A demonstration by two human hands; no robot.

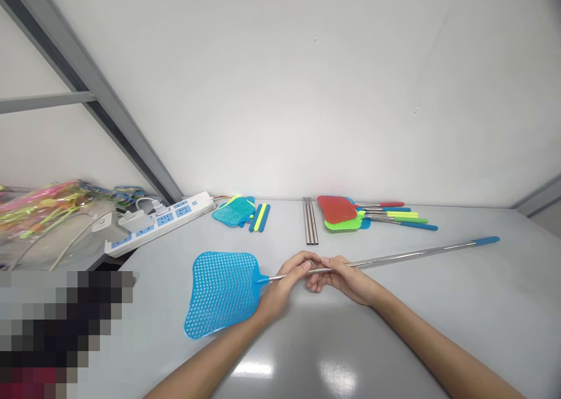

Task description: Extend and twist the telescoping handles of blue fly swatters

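The blue swatter (223,294) is held over the bench (482,305). The left hand (283,285) has its fingers curled almost closed round the thin rod (394,257); the right hand (346,279) pinches it just beside, nearer the handle (487,240). Best to grip firmly but gently and keep the rod straight, since a sideways push could bend it.

One head-worn camera is looking forward and down from close above the bare left hand (280,290) and bare right hand (350,282), across a smooth grey tabletop (291,352) — facing a flat white wall (307,107).
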